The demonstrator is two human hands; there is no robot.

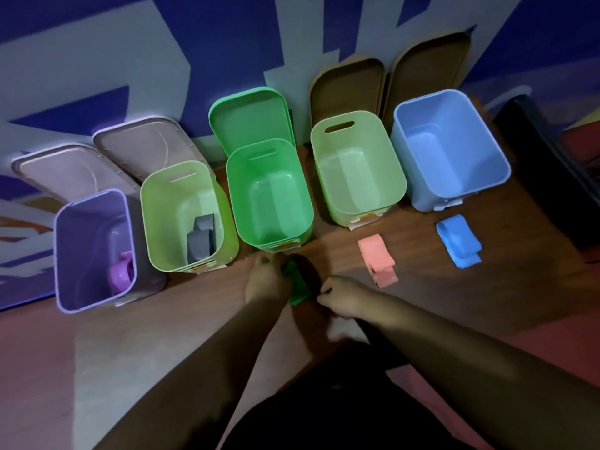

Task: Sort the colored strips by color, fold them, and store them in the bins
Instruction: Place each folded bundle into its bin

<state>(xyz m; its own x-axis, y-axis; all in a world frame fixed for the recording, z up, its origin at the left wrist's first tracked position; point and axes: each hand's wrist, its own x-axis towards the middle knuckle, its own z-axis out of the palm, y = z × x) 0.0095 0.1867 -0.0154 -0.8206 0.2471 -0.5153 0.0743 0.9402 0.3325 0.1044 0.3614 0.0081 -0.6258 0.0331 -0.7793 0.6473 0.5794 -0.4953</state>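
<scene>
Wooden surface (422, 303) below a blue patterned wall (97, 43), with open bins (357, 113) in a row.
Pink strip (378, 259) and blue strip (457, 240) lie to the right; green strip (297, 287) sits near the green bin (246, 203), gripped by the left hand (268, 280), with the right hand (341, 298) curled beside it, hold unclear.

Pretty dim in here, blue wall (227, 43) with big pale grey shapes on it, brown wood-grain surface (422, 287) under everything, chunky black furniture (545, 190) off right.

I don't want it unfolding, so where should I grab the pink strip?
Probably from above, pinching the pink strip across its middle, on both long edges. It lies flat and folded, nothing touching it, so a mid grip should clamp all layers.
</scene>
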